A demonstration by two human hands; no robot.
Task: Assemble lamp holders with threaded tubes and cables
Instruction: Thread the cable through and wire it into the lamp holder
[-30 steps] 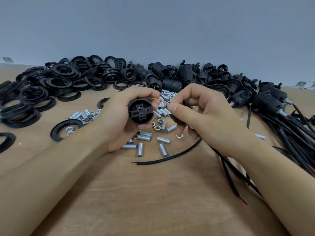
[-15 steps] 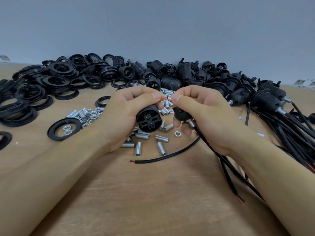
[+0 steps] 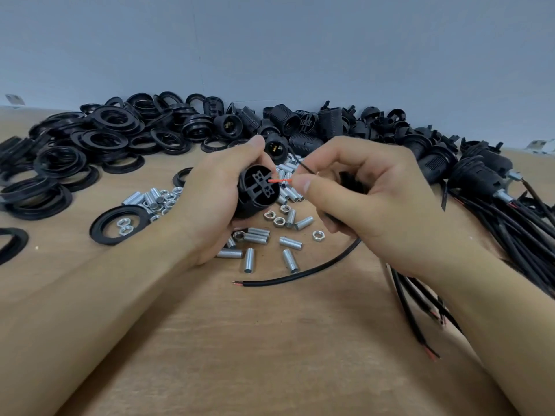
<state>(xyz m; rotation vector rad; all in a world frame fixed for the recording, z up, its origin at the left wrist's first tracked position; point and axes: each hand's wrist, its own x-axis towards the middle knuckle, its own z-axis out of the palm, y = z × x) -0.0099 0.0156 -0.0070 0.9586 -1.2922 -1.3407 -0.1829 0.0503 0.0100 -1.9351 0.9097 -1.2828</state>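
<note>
My left hand [image 3: 210,199] grips a black lamp holder [image 3: 258,192] above the table, its terminal end turned toward me. My right hand [image 3: 369,202] pinches a thin red wire [image 3: 279,181] between thumb and forefinger; the wire's tip touches the holder's terminal block. A thin black wire [image 3: 306,169] sticks up beside it. Under that same hand a black cable [image 3: 300,274] runs out across the table and ends in bare tips. Silver threaded tubes [image 3: 289,242] and nuts [image 3: 279,221] lie scattered beneath both hands.
Black rings [image 3: 90,145] are heaped at the back left, one ring [image 3: 120,224] with nuts inside it. Loose holder bodies [image 3: 300,124] pile up at the back centre. Holders with cables attached [image 3: 480,181] lie at the right, their cables [image 3: 420,310] trailing toward me.
The holder has turned so its terminal end faces me more squarely. My right hand has drawn away from my left and now holds the red wire's tip against the terminal block.
</note>
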